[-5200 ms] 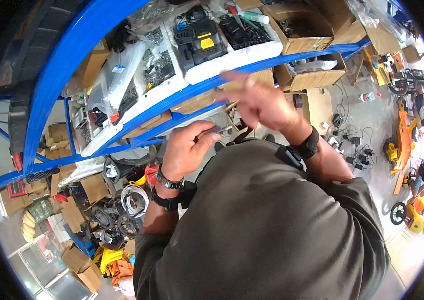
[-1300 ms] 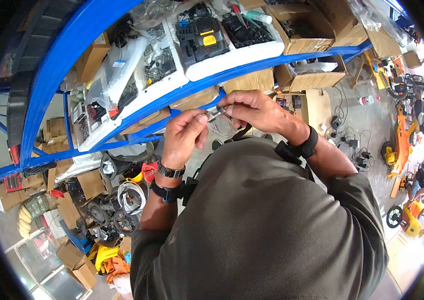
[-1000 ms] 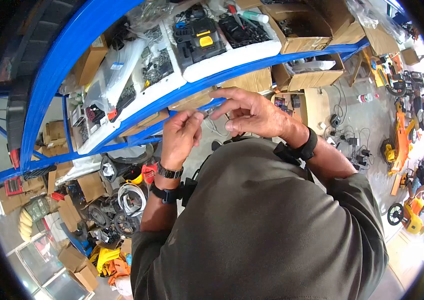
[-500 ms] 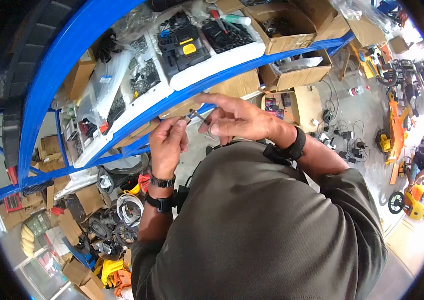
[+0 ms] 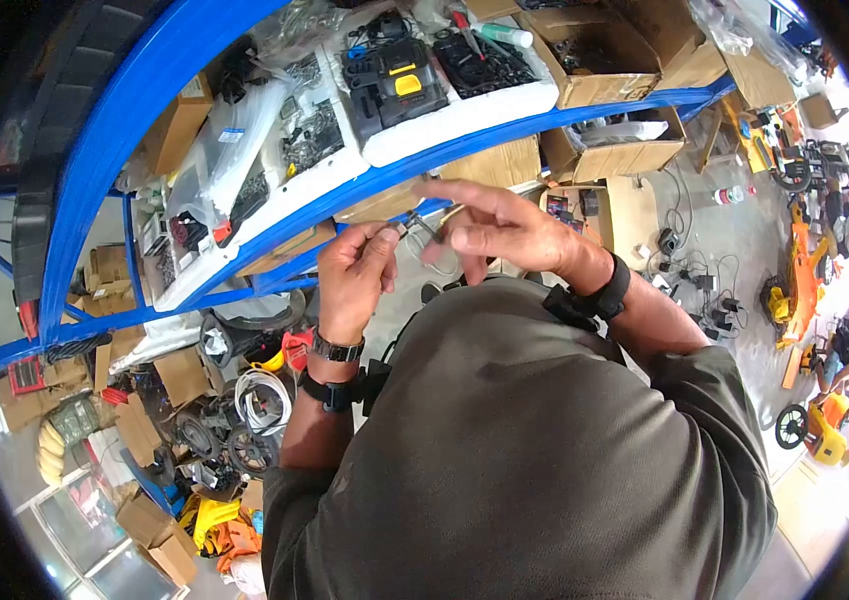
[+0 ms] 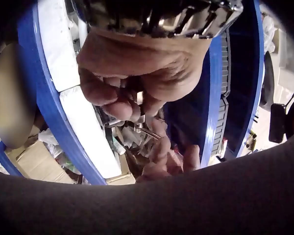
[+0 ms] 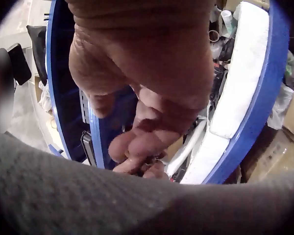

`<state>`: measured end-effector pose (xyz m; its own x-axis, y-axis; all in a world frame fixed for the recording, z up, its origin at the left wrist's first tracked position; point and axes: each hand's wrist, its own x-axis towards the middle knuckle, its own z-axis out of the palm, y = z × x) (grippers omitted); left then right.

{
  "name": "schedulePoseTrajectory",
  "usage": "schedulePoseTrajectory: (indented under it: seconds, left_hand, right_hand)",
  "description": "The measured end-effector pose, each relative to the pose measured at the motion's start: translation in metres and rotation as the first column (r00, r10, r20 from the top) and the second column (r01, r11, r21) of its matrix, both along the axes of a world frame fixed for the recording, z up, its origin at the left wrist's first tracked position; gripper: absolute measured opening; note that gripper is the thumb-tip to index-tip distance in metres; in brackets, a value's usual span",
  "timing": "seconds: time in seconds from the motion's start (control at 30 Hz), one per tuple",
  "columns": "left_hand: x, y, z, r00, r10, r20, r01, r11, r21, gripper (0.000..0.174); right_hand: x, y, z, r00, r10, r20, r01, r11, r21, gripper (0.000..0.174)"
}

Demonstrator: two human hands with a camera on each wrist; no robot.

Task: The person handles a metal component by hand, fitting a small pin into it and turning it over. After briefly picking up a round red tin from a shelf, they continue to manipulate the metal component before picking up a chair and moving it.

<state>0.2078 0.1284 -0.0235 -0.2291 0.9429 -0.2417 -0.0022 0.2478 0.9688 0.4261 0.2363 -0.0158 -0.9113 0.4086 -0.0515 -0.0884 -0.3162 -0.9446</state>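
Note:
Between its thumb and fingertips, the left hand (image 5: 357,270) pinches a small shiny metal piece (image 5: 402,228). A thin dark metal rod (image 5: 427,228) crosses out from that piece toward the right hand (image 5: 510,230). The right hand has its index finger stretched out and its thumb apart, the other fingers loosely bent at the rod's end. In the left wrist view the metal piece (image 6: 139,127) shows as a small silver cross shape below the left fingertips, beside the right fingers (image 6: 159,152). In the right wrist view the right hand (image 7: 147,98) hides most of it.
A blue shelf rack (image 5: 375,185) runs just beyond the hands. On it stand white foam trays (image 5: 465,115) with small hardware, a black and yellow tool case (image 5: 395,85) and cardboard boxes (image 5: 610,155). Coiled white cable (image 5: 263,400) and wheels lie at lower left.
The right hand was blurred in motion, then its fingers closed in on the metal piece, spread and turned about the rod. The left hand keeps its pinch, shifting only slightly.

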Motion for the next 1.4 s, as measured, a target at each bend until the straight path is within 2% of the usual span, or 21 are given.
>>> schedulePoseTrajectory:
  seconds: [0.07,0.1,0.2,0.3,0.4,0.5,0.6,0.63,0.73,0.83,0.93,1.03,1.13,1.23,1.33,1.37,1.4]
  left_hand:
    - [-0.002,-0.001,-0.003,0.998,-0.061,-0.032,0.06,0.998,-0.036,0.02]
    - [-0.001,-0.002,-0.002,0.997,-0.073,-0.019,0.072,0.997,-0.022,0.019]
    - [0.003,-0.004,0.002,0.997,-0.076,0.03,0.076,0.997,0.027,0.019]
    - [0.005,-0.003,0.005,0.998,-0.041,0.052,0.038,0.998,0.054,0.019]
    - [0.004,-0.002,0.005,0.998,-0.059,0.004,0.059,0.998,0.023,0.019]
    - [0.002,-0.003,0.003,0.994,-0.104,-0.013,0.105,0.995,0.005,0.019]
    - [0.002,-0.003,0.006,0.993,-0.113,-0.021,0.114,0.993,0.032,0.019]
    - [0.002,-0.002,0.006,0.996,-0.092,-0.02,0.092,0.995,0.036,0.019]
    - [0.004,-0.003,0.007,0.998,-0.068,-0.003,0.068,0.997,0.032,0.019]
    - [0.001,-0.003,0.006,0.996,-0.086,0.003,0.086,0.996,0.011,0.02]
    - [0.002,-0.004,0.005,0.994,-0.109,-0.009,0.11,0.993,0.044,0.02]
    - [0.003,-0.003,0.007,0.997,-0.082,-0.013,0.082,0.996,0.046,0.019]
    - [0.004,-0.003,0.007,0.992,-0.12,-0.024,0.121,0.992,0.022,0.019]
    - [0.004,-0.005,0.007,0.992,-0.125,-0.002,0.125,0.991,0.048,0.019]
    - [0.004,-0.003,0.008,0.998,-0.067,0.007,0.066,0.997,0.042,0.019]
    - [0.004,-0.003,0.008,0.999,-0.04,0.001,0.04,0.999,0.029,0.019]
    - [0.004,-0.002,0.008,0.999,-0.045,0.011,0.044,0.998,0.037,0.019]
  right_hand:
    - [0.001,-0.001,0.007,0.994,-0.08,-0.08,0.077,0.996,-0.048,0.06]
    - [0.0,-0.001,0.003,0.992,-0.118,-0.044,0.119,0.993,0.017,0.062]
    - [-0.004,0.0,-0.007,0.98,-0.07,0.185,0.034,0.98,0.195,0.064]
    - [-0.001,-0.001,-0.009,0.98,0.039,0.196,-0.065,0.99,0.127,0.065]
    - [0.0,-0.005,0.002,0.999,-0.04,-0.028,0.04,0.999,-0.017,0.064]
    - [-0.005,-0.004,-0.008,0.988,-0.152,0.006,0.152,0.986,0.067,0.064]
    - [-0.001,-0.002,-0.01,0.979,-0.034,0.199,0.019,0.997,0.076,0.063]
    - [0.0,-0.002,-0.014,0.986,0.007,0.164,-0.021,0.996,0.081,0.066]
    - [0.0,-0.004,-0.003,0.999,-0.045,-0.023,0.043,0.997,-0.064,0.068]
    - [0.0,-0.004,0.005,0.992,-0.121,-0.026,0.121,0.993,0.0,0.068]
    - [-0.001,-0.003,-0.004,0.979,-0.122,0.161,0.106,0.989,0.108,0.065]
    - [0.001,-0.002,-0.005,0.989,0.031,0.147,-0.035,0.999,0.024,0.065]
    - [0.001,-0.001,0.0,0.999,-0.044,-0.025,0.043,0.998,-0.046,0.067]
    - [-0.001,-0.001,0.007,0.983,-0.174,0.064,0.169,0.983,0.068,0.066]
    - [0.001,0.0,-0.007,0.989,0.021,0.144,-0.02,1.0,-0.007,0.062]
    - [0.002,-0.001,-0.007,0.992,0.053,0.115,-0.046,0.997,-0.057,0.061]
    - [0.001,-0.001,-0.004,0.998,0.011,0.068,-0.008,0.999,-0.044,0.061]
